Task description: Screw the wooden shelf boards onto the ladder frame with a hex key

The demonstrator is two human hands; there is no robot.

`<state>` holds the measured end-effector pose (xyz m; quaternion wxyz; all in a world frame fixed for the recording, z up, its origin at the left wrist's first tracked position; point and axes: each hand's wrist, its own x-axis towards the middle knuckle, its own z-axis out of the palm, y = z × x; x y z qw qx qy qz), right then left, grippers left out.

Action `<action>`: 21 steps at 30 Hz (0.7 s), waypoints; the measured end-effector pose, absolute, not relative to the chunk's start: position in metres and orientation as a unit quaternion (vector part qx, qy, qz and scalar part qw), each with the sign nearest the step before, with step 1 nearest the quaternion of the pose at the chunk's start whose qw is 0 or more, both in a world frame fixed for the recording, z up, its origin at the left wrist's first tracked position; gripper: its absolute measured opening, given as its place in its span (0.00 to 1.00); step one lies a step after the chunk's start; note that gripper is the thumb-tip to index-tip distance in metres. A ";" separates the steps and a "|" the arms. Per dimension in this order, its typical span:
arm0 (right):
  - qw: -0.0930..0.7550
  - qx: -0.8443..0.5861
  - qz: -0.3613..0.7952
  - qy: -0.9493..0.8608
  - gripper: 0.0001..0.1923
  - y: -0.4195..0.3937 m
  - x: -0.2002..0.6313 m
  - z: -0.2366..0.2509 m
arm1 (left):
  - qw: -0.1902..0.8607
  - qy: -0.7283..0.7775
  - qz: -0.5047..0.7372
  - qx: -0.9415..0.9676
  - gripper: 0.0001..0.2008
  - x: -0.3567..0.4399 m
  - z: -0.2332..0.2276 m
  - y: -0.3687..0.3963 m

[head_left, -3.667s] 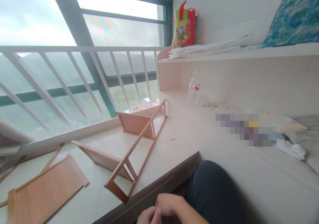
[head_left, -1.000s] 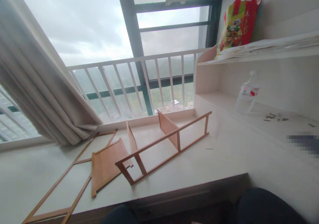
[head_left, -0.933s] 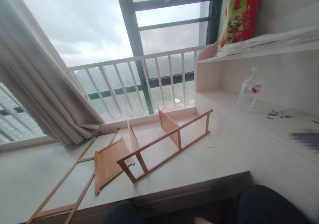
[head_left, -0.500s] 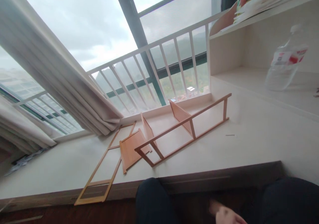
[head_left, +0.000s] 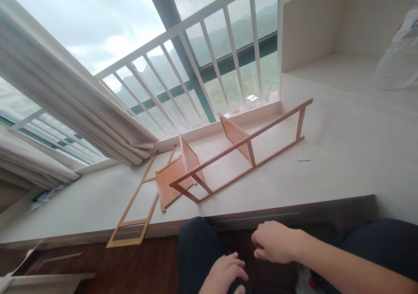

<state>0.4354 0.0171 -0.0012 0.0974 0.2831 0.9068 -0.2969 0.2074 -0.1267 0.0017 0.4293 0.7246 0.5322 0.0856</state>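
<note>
My left hand [head_left: 226,273] is low in the view beside my left knee, fingers apart, with nothing seen in it. To its right, my right hand [head_left: 276,241] hangs over the gap between my legs. Its fingers are curled, and whatever they may hold is hidden. Beyond both hands, a wooden rack frame [head_left: 228,148] lies on its side on the white ledge [head_left: 261,194], with two panels standing up from it. A loose wooden panel [head_left: 171,183] rests at its left end. Under that panel, a second ladder-like wooden frame [head_left: 132,202] juts past the ledge's front edge.
A thin metal rod [head_left: 305,160] lies on the ledge at right. A clear plastic bottle [head_left: 396,63] stands on the shelf. Behind are a white railing [head_left: 183,28] and a beige curtain [head_left: 98,98]. Pale boards [head_left: 48,281] are at lower left above the dark floor.
My left hand has come into view at the bottom. The right hand has risen and moved left, its forearm now showing. The camera has tilted down; the wooden pieces lie as before.
</note>
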 end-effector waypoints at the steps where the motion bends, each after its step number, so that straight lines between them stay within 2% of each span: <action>1: 0.113 0.279 -0.278 0.912 0.18 0.023 0.445 0.005 | 0.402 0.550 0.073 0.729 0.15 0.183 0.009 -0.128; 4: 0.166 0.287 -0.258 0.908 0.16 0.041 0.468 0.006 | 0.197 0.550 -0.054 0.810 0.22 0.119 0.030 -0.134; 7: 0.206 0.295 -0.299 0.884 0.17 0.054 0.477 -0.002 | 0.110 0.464 -0.130 0.869 0.31 0.087 0.042 -0.134; 10: 0.196 0.274 -0.335 0.880 0.18 0.056 0.473 -0.006 | 0.081 0.442 -0.131 0.884 0.33 0.084 0.038 -0.119; 13: 0.172 0.247 -0.326 0.896 0.18 0.047 0.467 -0.011 | 0.099 0.410 -0.114 0.900 0.32 0.089 0.026 -0.097; 17: 0.221 0.186 -0.271 0.918 0.13 0.032 0.460 -0.021 | 0.108 0.376 -0.101 0.915 0.32 0.086 0.017 -0.081; 19: 0.159 0.108 -0.269 0.944 0.11 0.031 0.457 -0.024 | 0.097 0.380 -0.093 0.915 0.32 0.081 0.015 -0.078; 21: 0.028 0.054 -0.279 0.958 0.12 0.035 0.456 -0.021 | 0.086 0.386 -0.082 0.915 0.33 0.077 0.013 -0.078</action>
